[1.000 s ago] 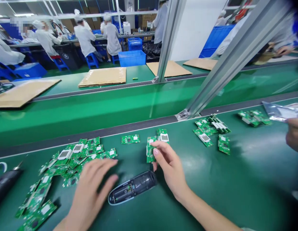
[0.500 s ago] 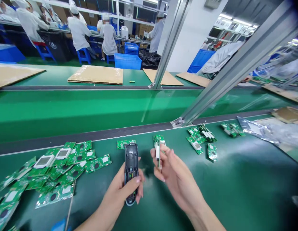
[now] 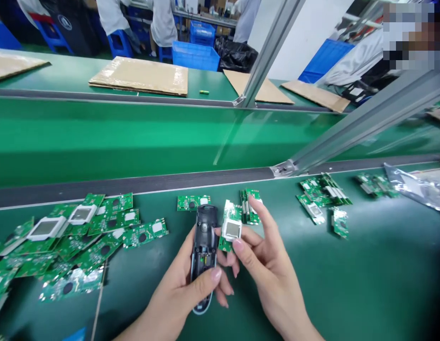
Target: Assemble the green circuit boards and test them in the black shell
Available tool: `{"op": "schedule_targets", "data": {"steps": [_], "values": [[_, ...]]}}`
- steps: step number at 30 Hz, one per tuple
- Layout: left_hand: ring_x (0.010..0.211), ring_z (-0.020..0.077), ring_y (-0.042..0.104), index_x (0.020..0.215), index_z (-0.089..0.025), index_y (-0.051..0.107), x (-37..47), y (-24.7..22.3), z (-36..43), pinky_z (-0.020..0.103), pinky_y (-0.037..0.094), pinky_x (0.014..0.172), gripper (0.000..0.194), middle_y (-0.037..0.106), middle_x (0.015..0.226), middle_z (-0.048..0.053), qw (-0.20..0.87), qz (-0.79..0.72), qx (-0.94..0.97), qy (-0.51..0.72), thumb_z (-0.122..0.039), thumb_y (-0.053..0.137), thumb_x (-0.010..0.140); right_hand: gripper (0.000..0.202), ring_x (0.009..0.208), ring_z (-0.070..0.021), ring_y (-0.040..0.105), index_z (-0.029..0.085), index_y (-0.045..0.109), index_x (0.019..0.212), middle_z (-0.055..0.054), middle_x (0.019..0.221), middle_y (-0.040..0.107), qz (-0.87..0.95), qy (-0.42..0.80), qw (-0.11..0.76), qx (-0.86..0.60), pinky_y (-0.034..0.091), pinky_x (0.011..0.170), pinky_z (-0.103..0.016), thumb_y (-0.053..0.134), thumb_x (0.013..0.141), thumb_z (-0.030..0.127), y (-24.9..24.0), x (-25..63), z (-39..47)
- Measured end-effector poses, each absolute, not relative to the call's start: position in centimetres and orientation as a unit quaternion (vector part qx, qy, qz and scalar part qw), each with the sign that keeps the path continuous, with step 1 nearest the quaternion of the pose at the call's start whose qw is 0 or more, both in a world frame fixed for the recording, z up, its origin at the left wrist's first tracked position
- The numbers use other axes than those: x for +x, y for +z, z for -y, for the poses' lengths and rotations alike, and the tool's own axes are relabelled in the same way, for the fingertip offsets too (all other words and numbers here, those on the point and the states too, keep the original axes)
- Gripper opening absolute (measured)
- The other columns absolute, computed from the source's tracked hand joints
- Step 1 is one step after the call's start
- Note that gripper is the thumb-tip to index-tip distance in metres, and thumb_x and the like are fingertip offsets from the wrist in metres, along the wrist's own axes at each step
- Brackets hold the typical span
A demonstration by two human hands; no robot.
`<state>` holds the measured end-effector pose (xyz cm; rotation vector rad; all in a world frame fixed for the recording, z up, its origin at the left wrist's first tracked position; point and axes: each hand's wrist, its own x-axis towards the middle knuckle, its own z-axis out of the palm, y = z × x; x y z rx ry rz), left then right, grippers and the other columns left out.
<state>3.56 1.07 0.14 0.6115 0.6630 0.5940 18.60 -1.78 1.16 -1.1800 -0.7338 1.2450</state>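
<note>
A long black handheld casing (image 3: 204, 237), its inside facing up, is gripped upright in my left hand (image 3: 191, 284), thumb across its lower part. Just to its right, my right hand (image 3: 265, 260) pinches a green circuit board (image 3: 231, 225) with a white-framed screen between thumb and fingers, index finger raised. The board's screen side faces the camera, close beside the casing. Behind the hands lie a single green board (image 3: 193, 202) and a small row of boards (image 3: 251, 206) standing close together.
A large pile of green boards (image 3: 95, 237) covers the left. More boards (image 3: 321, 192) and a plastic bag (image 3: 418, 187) lie right. A metal post (image 3: 333, 128) slants over the green divider (image 3: 134, 142). Cardboard sheets (image 3: 141, 76) and seated people are beyond.
The board in my right hand has turned from edge-on to show its screen, and sits nearer the casing. My right index finger has lifted. The camera view has tilted downward.
</note>
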Motion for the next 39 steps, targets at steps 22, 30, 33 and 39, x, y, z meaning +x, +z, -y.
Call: {"op": "schedule_targets", "data": {"steps": [22, 30, 33, 39], "values": [[0.059, 0.0128, 0.05, 0.156, -0.018, 0.003, 3.2, -1.2, -0.2, 0.026, 0.038, 0.057, 0.085, 0.059, 0.069, 0.001, 0.867, -0.256, 0.322, 0.28, -0.038, 0.057, 0.093, 0.026, 0.079, -0.0148, 0.056, 0.035, 0.068, 0.099, 0.003, 0.085, 0.063, 0.499, 0.333, 0.517, -0.61, 0.049, 0.074, -0.027, 0.07, 0.081, 0.017, 0.8, 18.0, 2.2], [0.063, 0.0138, 0.049, 0.155, -0.015, 0.014, 3.0, 1.1, -0.6, 0.028, 0.039, 0.063, 0.086, 0.059, 0.07, 0.001, 0.868, -0.306, 0.296, 0.254, -0.039, 0.064, 0.088, 0.027, 0.082, -0.0152, 0.056, 0.036, 0.067, 0.102, 0.002, 0.088, 0.062, 0.509, 0.347, 0.514, -0.596, 0.048, 0.075, -0.027, 0.071, 0.081, 0.019, 0.5, 18.1, 2.4], [0.062, 0.0139, 0.049, 0.154, -0.015, 0.015, 3.0, 1.2, -0.5, 0.027, 0.039, 0.063, 0.087, 0.058, 0.069, 0.001, 0.87, -0.308, 0.291, 0.251, -0.04, 0.065, 0.087, 0.025, 0.083, -0.0168, 0.055, 0.033, 0.067, 0.102, 0.001, 0.086, 0.062, 0.521, 0.333, 0.504, -0.603, 0.048, 0.075, -0.029, 0.07, 0.082, 0.019, 0.6, 18.1, 2.4], [0.057, 0.0142, 0.049, 0.155, -0.014, 0.015, 3.3, 0.9, -0.3, 0.027, 0.04, 0.059, 0.078, 0.059, 0.064, 0.002, 0.868, -0.315, 0.277, 0.266, -0.048, 0.051, 0.094, 0.024, 0.084, -0.0179, 0.053, 0.032, 0.069, 0.102, -0.003, 0.095, 0.058, 0.535, 0.311, 0.488, -0.615, 0.048, 0.073, -0.03, 0.071, 0.08, 0.021, 0.7, 18.4, 2.0]]}}
